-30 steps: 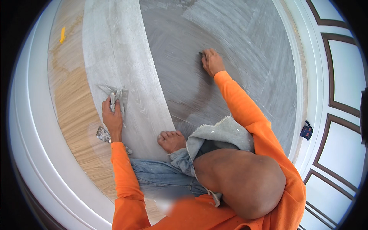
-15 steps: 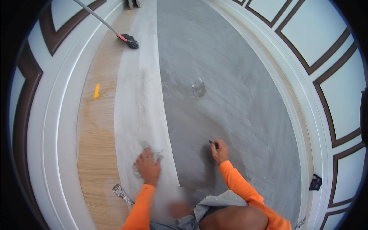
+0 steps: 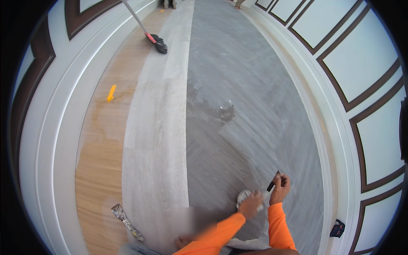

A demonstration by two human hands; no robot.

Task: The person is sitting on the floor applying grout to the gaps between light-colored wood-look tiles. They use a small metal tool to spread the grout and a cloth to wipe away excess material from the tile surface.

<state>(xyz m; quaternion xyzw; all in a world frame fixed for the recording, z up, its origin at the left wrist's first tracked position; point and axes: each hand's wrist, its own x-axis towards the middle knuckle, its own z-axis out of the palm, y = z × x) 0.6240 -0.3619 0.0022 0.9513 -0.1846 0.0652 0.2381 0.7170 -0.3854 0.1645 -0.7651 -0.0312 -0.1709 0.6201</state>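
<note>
My left hand (image 3: 250,205) reaches across to the grey floor, its fingers smeared by motion. It is closed over a whitish, rounded wad of cloth (image 3: 243,197) pressed to the floor. Just to the right, my right hand (image 3: 280,189) pinches a small black pointed tool (image 3: 271,185); the fingers hide part of it, so its exact kind is unclear. Beneath both hands lies the grey floor (image 3: 255,136), with darker smears and a diagonal grain. A strip of pale planks (image 3: 155,140) runs along its left side.
A paint-crusted scraper (image 3: 126,221) lies at lower left on the wood-toned floor (image 3: 100,170). Farther off are a yellow arrow sticker (image 3: 111,94) and a long-handled black broom (image 3: 159,43). A small dark pouch-like item (image 3: 337,228) sits by the right baseboard. Panelled walls flank both sides.
My left hand has gone from the pale planks rightward to the grey floor, beside my right hand. My right hand still holds the black tool, now farther right and lower in view.
</note>
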